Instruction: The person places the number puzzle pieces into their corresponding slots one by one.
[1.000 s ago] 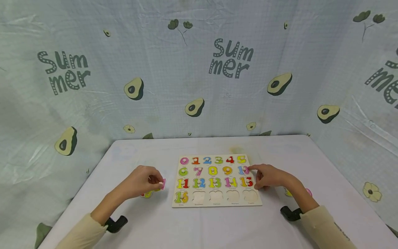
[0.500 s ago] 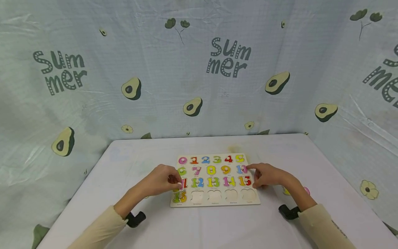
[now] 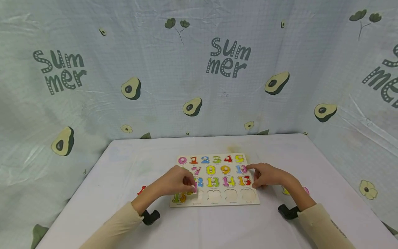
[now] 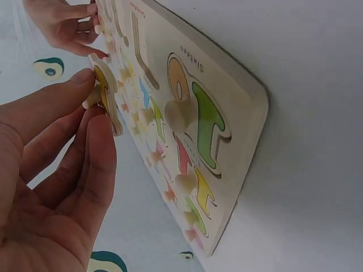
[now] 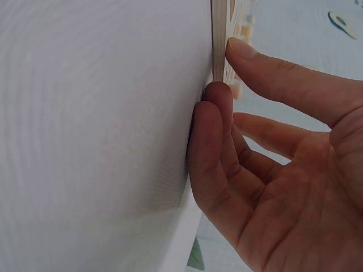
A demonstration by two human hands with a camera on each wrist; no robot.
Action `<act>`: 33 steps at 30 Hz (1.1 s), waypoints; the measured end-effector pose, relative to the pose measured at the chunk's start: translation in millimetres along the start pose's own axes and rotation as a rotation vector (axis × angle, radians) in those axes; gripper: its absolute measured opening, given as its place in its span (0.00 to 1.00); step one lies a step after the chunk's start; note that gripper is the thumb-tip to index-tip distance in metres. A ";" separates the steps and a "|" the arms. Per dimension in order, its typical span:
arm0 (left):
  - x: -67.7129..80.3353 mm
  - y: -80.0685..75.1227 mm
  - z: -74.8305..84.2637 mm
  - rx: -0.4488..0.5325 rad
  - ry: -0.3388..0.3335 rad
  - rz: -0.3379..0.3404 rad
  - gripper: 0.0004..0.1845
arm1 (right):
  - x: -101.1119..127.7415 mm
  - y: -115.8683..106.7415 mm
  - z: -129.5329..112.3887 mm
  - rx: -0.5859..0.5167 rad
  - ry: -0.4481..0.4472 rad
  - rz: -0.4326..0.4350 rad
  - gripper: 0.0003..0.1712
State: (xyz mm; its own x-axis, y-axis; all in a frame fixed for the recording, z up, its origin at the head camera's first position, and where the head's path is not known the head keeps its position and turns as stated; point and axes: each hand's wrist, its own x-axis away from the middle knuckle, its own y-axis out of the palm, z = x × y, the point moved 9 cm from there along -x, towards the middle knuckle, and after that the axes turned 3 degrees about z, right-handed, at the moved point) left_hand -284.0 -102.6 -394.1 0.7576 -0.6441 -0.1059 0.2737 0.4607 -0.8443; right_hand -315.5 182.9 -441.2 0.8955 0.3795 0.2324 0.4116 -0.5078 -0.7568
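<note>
Pinching a number piece between thumb and fingers, the left hand holds it just above the puzzle board, beside its empty lower-row recesses. Right hand rests relaxed, fingertips touching the board's right edge on the desk.

In the head view the left hand covers the 6, the 11 and half of the 12 on the number puzzle board, so their state cannot be told. The piece it pinches shows only a pink edge there; its number is unreadable. In the left wrist view that piece appears edge-on, its face turned away. The small words under each slot are too tiny to read. Loose pieces behind the right hand are mostly hidden by the wrist. A red piece left of the left forearm is half hidden. The right wrist view shows the board only as a thin edge.
</note>
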 end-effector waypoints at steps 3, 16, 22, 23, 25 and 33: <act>-4.6 7.1 -0.4 0.004 -0.009 -0.025 0.04 | -0.8 0.1 0.7 0.000 0.002 -0.001 0.44; -9.3 29.2 -1.0 0.006 -0.012 -0.083 0.03 | -2.3 0.8 2.3 0.004 0.011 -0.002 0.45; -10.2 30.5 3.0 -0.022 0.032 -0.082 0.04 | -1.8 0.8 2.8 0.006 0.015 -0.005 0.45; -10.1 31.0 2.5 -0.025 0.030 -0.084 0.04 | -1.6 0.6 2.4 0.005 0.015 -0.005 0.45; -9.3 32.0 1.5 -0.019 0.023 -0.089 0.04 | -1.0 0.4 1.7 0.000 0.015 -0.005 0.45; -6.2 35.1 -0.6 0.011 0.003 -0.099 0.04 | 1.1 -0.2 -1.8 -0.003 0.009 -0.007 0.44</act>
State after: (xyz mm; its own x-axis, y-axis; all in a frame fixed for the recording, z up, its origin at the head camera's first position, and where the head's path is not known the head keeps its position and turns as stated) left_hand -279.4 -82.8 -423.3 0.7247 -0.6887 -0.0237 0.3537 0.4013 -0.8449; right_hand -314.4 182.1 -439.7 0.8941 0.3759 0.2436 0.4185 -0.5070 -0.7535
